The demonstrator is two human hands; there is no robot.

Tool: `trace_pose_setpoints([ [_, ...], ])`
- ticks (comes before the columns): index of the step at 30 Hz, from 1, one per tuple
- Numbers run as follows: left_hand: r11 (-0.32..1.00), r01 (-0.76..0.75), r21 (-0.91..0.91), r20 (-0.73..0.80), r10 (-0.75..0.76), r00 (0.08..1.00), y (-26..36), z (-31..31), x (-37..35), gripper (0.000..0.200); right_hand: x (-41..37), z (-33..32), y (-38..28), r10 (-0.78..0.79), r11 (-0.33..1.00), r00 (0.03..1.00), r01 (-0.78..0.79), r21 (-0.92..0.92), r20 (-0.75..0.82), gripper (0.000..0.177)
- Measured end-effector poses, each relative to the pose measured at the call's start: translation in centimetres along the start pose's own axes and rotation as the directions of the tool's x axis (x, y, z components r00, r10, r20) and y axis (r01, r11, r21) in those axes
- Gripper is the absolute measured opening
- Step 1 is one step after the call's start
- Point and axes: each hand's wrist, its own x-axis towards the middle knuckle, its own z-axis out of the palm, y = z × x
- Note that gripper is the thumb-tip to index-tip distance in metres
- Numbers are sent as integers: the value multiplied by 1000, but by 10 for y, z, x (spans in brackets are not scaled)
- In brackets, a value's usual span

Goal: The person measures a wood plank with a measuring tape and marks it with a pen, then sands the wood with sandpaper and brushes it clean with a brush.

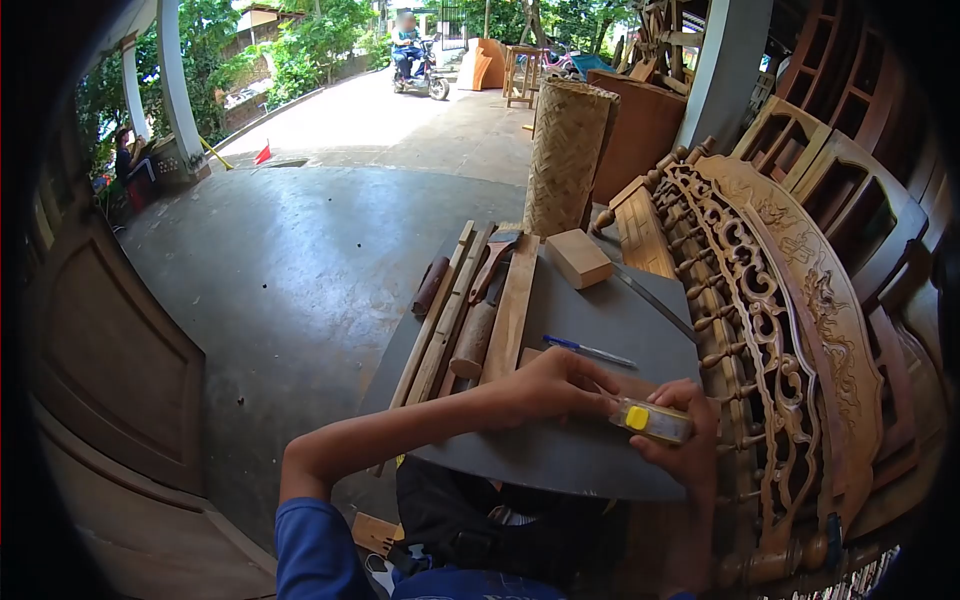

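Observation:
My right hand (683, 440) is wrapped round a tape measure (655, 421) with a yellow button, above the near right part of the grey table (590, 320). From the left, my left hand (562, 385) reaches to the front end of the tape measure, its fingers pinched there. Under both hands lies a flat wooden piece (640, 386), partly hidden. Just beyond my left hand is a blue pen (590, 352). Whether any tape blade is pulled out is too small to tell.
Wooden strips (435, 320), a round wooden mallet (474, 340) and a brush (492, 268) lie on the table's left. A wood block (579, 258) and metal ruler (655, 300) are farther back. Carved furniture (770, 330) stands right. A person rides a scooter (420, 80) outside.

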Motion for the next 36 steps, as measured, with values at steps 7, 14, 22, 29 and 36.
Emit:
trace_pose_setpoints([
  [7, 777, -232, 585, 95, 218, 971, 2, -69, 11, 17, -41, -89, 39, 323, 945, 934, -310, 102, -153, 47],
  [14, 726, -250, 640, 206, 150, 967, -18, -109, 31, 13, -76, -141, 69, 359, 924, 810, -378, 54, -463, 38],
  [22, 621, -193, 760, 213, 43, 976, -14, -110, 34, 14, -73, -142, 82, 376, 924, 875, -379, 51, -305, 34],
  [29, 667, -139, 732, 209, -26, 978, -11, -108, 37, 13, -68, -134, 69, 399, 913, 857, -404, 55, -325, 39],
  [36, 525, -114, 843, 257, -207, 944, 3, -97, 52, 14, -77, -139, 85, 385, 909, 864, -415, -27, -323, 44],
])
